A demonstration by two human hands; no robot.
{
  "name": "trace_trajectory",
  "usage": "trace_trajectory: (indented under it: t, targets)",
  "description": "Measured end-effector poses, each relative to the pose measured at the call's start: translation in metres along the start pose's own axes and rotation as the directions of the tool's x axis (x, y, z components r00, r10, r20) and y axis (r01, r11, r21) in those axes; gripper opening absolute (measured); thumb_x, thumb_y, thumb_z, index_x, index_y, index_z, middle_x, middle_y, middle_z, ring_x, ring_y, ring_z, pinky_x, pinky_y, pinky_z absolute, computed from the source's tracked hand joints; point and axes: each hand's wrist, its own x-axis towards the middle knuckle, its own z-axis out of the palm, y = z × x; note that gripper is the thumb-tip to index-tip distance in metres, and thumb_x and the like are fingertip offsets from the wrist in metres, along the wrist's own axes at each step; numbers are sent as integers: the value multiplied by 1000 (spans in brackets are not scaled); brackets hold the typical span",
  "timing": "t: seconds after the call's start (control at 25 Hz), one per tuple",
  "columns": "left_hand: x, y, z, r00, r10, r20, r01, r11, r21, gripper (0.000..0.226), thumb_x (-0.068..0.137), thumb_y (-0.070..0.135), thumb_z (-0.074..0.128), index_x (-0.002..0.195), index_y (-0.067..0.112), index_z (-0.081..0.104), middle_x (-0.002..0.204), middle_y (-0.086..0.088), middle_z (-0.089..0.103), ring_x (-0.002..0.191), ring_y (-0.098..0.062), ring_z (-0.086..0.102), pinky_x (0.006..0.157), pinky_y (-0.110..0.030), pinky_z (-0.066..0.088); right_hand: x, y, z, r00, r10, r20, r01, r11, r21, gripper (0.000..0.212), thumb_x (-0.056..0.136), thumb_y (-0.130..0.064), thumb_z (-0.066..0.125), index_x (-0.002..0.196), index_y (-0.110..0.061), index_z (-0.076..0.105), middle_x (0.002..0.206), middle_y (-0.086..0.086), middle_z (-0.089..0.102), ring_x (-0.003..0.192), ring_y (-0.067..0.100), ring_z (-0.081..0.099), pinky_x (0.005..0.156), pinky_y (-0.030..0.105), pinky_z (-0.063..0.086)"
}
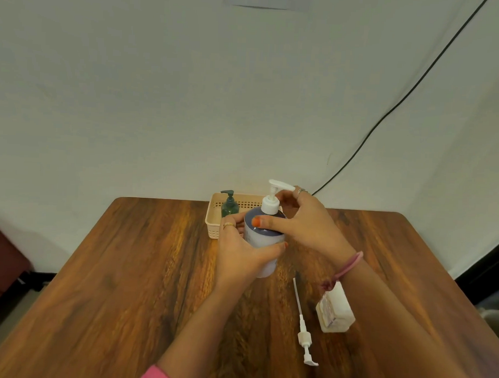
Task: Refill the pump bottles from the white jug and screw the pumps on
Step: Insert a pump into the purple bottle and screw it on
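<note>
A pale blue-grey pump bottle stands mid-table with a white pump seated in its neck. My left hand wraps around the bottle's body. My right hand rests on the bottle's shoulder, thumb on the dark top and fingers up by the pump nozzle. A loose white pump with a long dip tube lies on the table to the right. Beside it a clear square bottle lies partly under my right forearm. A small dark green pump bottle stands in a beige basket. No white jug is in view.
The wooden table stands against a white wall. The basket sits at the table's far edge, just behind the blue-grey bottle. A black cable runs down the wall at the right. A dark cabinet stands left of the table.
</note>
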Motion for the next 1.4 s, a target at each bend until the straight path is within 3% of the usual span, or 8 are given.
trace_trajectory:
  t: [0.08,0.24,0.4,0.56,0.76,0.96,1.2,1.4]
  targets:
    - [1,0,-2,1000,3,4,-3,1000,-6,81,56,18,90,118,30,39,101,26,47,91,2,54,60,-2,45,0,0,-6,977,30,211,-71,979,189,60,70,-43,75,123,-26,55,116,-13,63,108,6,59,89,22,50]
    - [4,-2,-3,1000,7,6,-6,1000,-25,81,56,15,90,120,25,43,101,24,49,91,0,55,61,-2,45,1,2,10,996,77,40,-85,953,290,43,68,-35,82,103,-19,63,85,-11,69,80,2,66,66,16,52]
    - [5,-5,-4,1000,11,14,-10,1000,-22,81,53,19,91,120,26,46,105,21,53,94,-1,57,63,-6,49,1,3,4,973,54,223,-144,900,411,45,79,-29,73,122,-23,59,108,-8,70,96,5,67,77,17,53]
    - [6,-7,-4,1000,3,10,-2,999,-32,82,53,18,91,121,25,46,108,16,55,95,-1,57,62,-3,46,5,4,21,990,128,64,-143,851,505,57,64,-24,84,114,-8,61,97,1,74,87,11,70,71,22,55]
    - [7,-7,-9,1000,-9,8,9,1000,-15,81,55,18,91,116,30,40,99,27,47,88,3,53,58,2,41,3,11,16,969,80,232,-199,810,551,56,68,-25,76,122,-23,61,117,-2,68,105,12,64,82,22,52]
    - [6,-15,-9,1000,-21,-4,21,999,-41,80,53,16,92,119,23,46,104,18,55,96,-3,58,62,-3,46,4,11,39,961,262,86,-255,727,638,58,57,-20,87,109,-7,65,102,10,73,95,22,69,74,28,55]
    - [9,-15,-9,1000,-11,-24,11,1000,-28,83,52,20,93,120,24,44,101,24,49,91,-1,55,61,1,44,-4,11,24,974,129,187,-218,756,617,46,74,-23,73,118,-19,64,111,0,71,104,14,66,83,25,52]
    - [7,-18,-8,1000,-4,-26,2,998,-69,82,51,19,93,119,18,49,106,14,58,93,-1,60,66,-4,47,-8,9,41,974,219,-52,-138,766,627,30,72,-12,80,100,-18,70,98,0,75,94,15,70,75,24,55]
